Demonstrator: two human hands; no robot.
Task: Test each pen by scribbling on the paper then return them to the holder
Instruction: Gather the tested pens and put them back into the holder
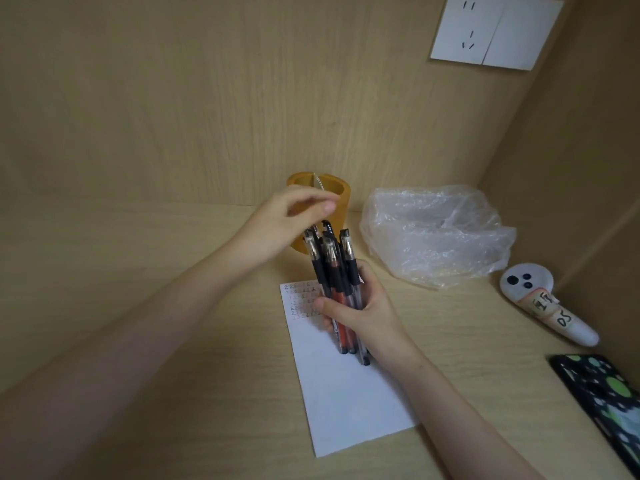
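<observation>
My right hand (pixel 367 306) grips a bundle of several gel pens (pixel 334 282), capped ends up, above a white sheet of paper (pixel 343 393) that has small marks at its far end. My left hand (pixel 287 220) hovers over the pen caps with fingers curled, its fingertips at the top of one pen; whether it pinches that pen is unclear. An orange pen holder (pixel 341 199) stands just behind the left hand, partly hidden by it.
A crumpled clear plastic bag (pixel 436 233) lies right of the holder. A white controller with taped labels (pixel 543 299) and a dark patterned phone (pixel 602 403) lie at the right. Wooden walls close in behind and to the right, with a wall socket (pixel 495 29).
</observation>
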